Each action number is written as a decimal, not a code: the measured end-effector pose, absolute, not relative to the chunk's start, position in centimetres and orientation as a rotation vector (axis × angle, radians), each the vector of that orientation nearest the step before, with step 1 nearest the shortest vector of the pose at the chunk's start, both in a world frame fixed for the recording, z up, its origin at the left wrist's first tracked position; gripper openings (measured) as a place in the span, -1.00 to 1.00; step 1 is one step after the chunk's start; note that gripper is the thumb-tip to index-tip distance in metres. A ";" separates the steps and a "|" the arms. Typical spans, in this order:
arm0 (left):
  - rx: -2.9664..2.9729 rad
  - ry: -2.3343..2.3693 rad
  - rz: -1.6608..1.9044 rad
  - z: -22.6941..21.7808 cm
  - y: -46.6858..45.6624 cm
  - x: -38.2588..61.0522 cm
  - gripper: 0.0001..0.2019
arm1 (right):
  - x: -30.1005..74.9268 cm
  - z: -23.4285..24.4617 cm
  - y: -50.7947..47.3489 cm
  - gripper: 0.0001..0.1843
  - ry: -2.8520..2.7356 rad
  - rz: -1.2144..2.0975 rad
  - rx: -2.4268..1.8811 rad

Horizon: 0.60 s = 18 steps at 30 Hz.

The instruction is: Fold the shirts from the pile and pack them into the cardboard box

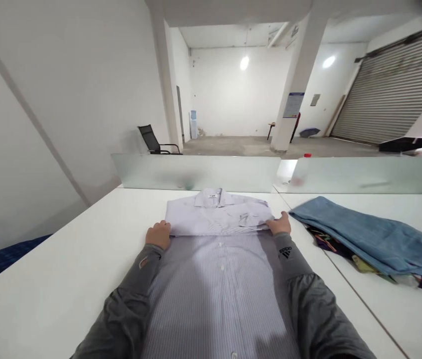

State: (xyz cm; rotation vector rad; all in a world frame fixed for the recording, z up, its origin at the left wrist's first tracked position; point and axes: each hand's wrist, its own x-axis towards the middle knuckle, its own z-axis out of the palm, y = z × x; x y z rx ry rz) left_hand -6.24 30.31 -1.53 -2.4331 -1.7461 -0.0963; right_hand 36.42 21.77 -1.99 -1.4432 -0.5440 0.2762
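A pale striped button shirt (218, 279) lies flat on the white table (54, 279), collar at the far end. Its upper part (218, 212) is folded over, with a crease running across between my two hands. My left hand (158, 234) is closed on the left end of that fold, knuckles up. My right hand (280, 224) grips the right end of the fold, fingers tucked under the cloth. Both my arms are in grey sleeves and lie along the shirt's sides.
A blue cloth (368, 234) lies over a heap of coloured garments (330, 244) on the adjoining table at the right. A frosted divider panel (196, 172) stands along the far edge. Beyond it are a black chair (153, 139), a pillar and a roller shutter.
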 end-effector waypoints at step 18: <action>-2.657 -1.657 -0.345 -4.7 34.2 -2.7 -0.42 | 33.5 -1.1 26.2 -0.83 -1.664 -0.049 -2.308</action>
